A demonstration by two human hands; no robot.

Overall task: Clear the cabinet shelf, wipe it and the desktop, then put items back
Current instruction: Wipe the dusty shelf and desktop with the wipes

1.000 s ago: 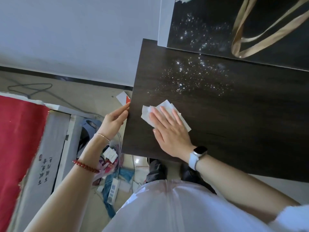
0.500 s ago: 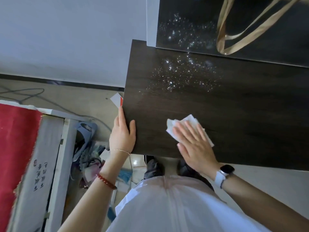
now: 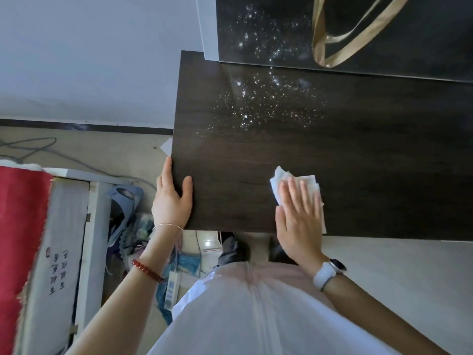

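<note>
A dark wood desktop (image 3: 358, 155) fills the middle and right of the view, with sparkling reflections on its far part. My right hand (image 3: 298, 219) lies flat with straight fingers on a white wipe (image 3: 281, 176), pressing it onto the desktop near the front edge. My left hand (image 3: 171, 201) rests on the desktop's left edge near the front corner, thumb on top, fingers along the side.
A black glossy bag (image 3: 384, 34) with gold ribbon handles (image 3: 332, 44) stands at the desktop's back. On the floor at left are a red cloth (image 3: 18, 239), a white board with writing (image 3: 56, 265), a blue slipper (image 3: 122, 201), cables and clutter.
My right hand has slid the wipe to the right along the desktop's front part. My left hand moved from the edge onto the front left corner and stays there.
</note>
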